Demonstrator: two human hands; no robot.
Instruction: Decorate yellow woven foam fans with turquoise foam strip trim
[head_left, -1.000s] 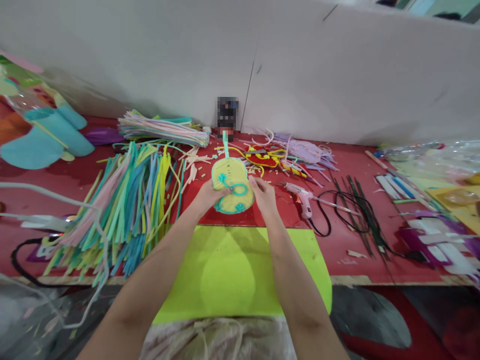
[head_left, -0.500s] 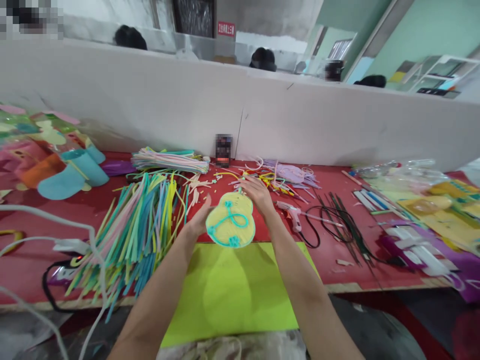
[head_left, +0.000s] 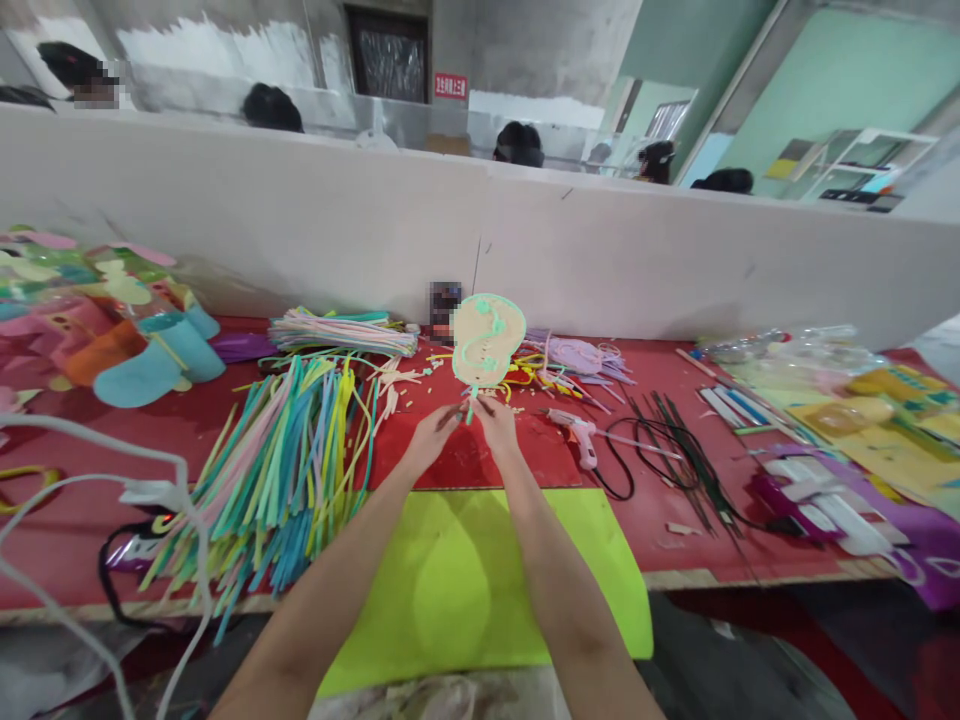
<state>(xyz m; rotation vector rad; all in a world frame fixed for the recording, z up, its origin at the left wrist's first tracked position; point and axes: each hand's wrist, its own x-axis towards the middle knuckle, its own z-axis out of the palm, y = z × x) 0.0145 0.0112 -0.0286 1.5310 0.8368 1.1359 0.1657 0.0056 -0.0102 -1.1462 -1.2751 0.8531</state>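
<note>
A pale yellow gourd-shaped craft piece with a mint-green outline and mint decorations stands upright, its short green stem pointing down. My right hand has its fingers closed on the stem. My left hand meets it from the other side, fingertips pinched at the stem too. Both forearms reach over a lime-green sheet at the table's front edge. Small cut scraps of pipe cleaner lie just behind the hands.
A loose heap of coloured pipe cleaners lies left, with a bundle behind. A pink glue gun, dark wires and a power strip are right. White cables cross the left side. A white partition stands behind.
The gourd-shaped piece has swung up and away from me, from stem-up to stem-down. My hands have come together below it, at the stem.
</note>
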